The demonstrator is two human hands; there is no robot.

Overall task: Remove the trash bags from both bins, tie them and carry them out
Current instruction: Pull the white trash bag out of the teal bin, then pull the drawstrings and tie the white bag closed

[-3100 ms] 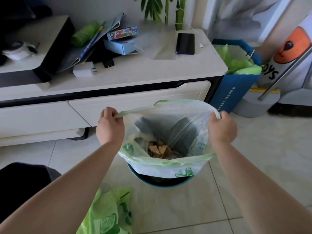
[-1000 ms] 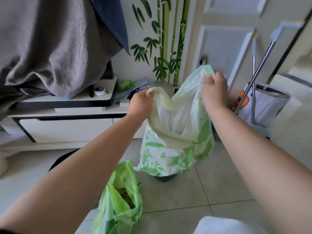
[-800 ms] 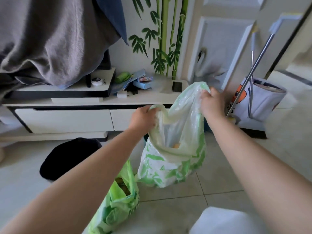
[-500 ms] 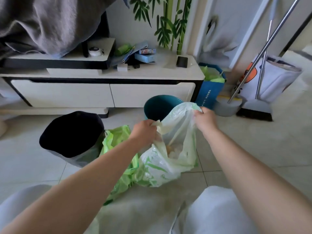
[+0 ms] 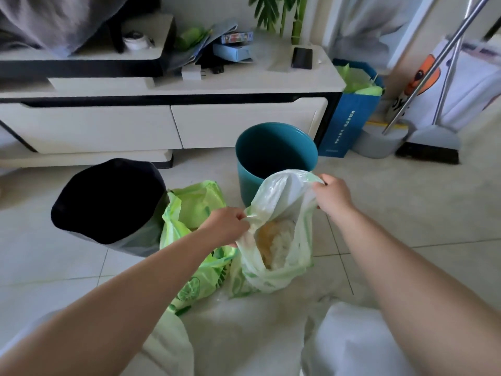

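While both hands hang on to it, the white trash bag [image 5: 282,240] sits on the tiled floor [image 5: 420,191], out of the teal bin [image 5: 244,180] and just in front of it. The left hand [image 5: 226,226] has its fingers curled tight round the near side of the bag's rim and the right hand [image 5: 332,198] grips the far side, so the mouth is pulled open with yellowish and white rubbish showing inside. It's not tied. A green trash bag [image 5: 195,204] touches it on the left, also on the floor, top loose, slumped against the black bin [image 5: 108,199]. Both bins stand in front of the low white cabinet [image 5: 244,123]. A phone [image 5: 301,57] lies near the right end of the cabinet top, and a blue paper bag [image 5: 349,123] stands by its right corner.
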